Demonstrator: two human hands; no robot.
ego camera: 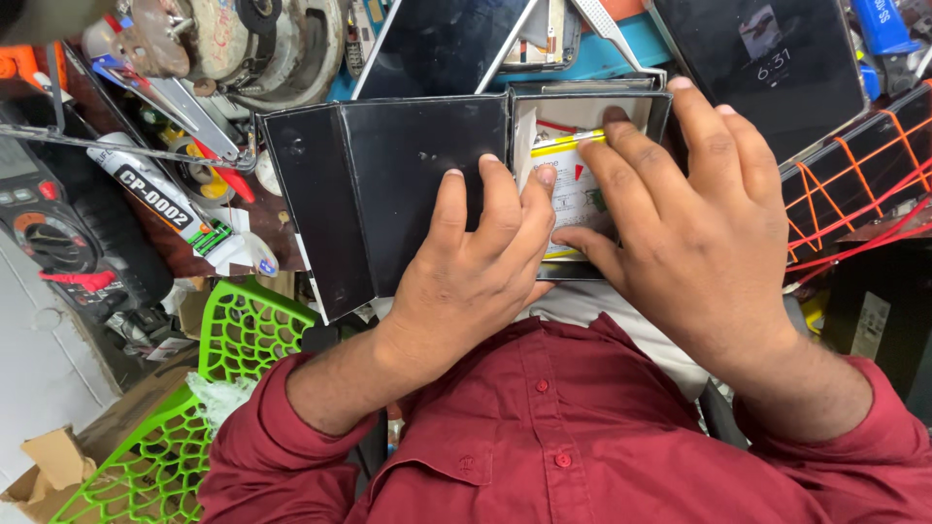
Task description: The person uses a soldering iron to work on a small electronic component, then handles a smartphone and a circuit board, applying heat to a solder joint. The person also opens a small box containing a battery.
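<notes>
1. A black folding tablet case [388, 184] is lying opened flat across the cluttered tabletop [243, 228], just in front of the person's red shirt [544, 427]. Its right-hand bay is holding a white battery pack [568, 189] with a yellow strip along its top edge.
2. The case is looking light and stiff in its panels but floppy at the folds, so it would likely be steadiest pressed flat on a panel, or taken by an outer edge.
3. The battery pack is looking thin, flat and probably delicate; bending or puncturing it seems a risk, so the edges appear the safest place to take hold.
4. The left hand [466, 281] is resting palm-down with its fingers loosely spread, pressing on the middle black panel, fingertips reaching the pack's left edge. It is gripping nothing.
5. The right hand [694, 243] is lying flat and fairly open over the right bay, fingers stretched across the pack, the thumb touching its lower edge. It is pressing, not clasping.
6. Around the case, a dark tablet [757, 68], a multimeter [44, 228], an adhesive tube [160, 199] and a green plastic basket [194, 408] are sitting nearby.
</notes>
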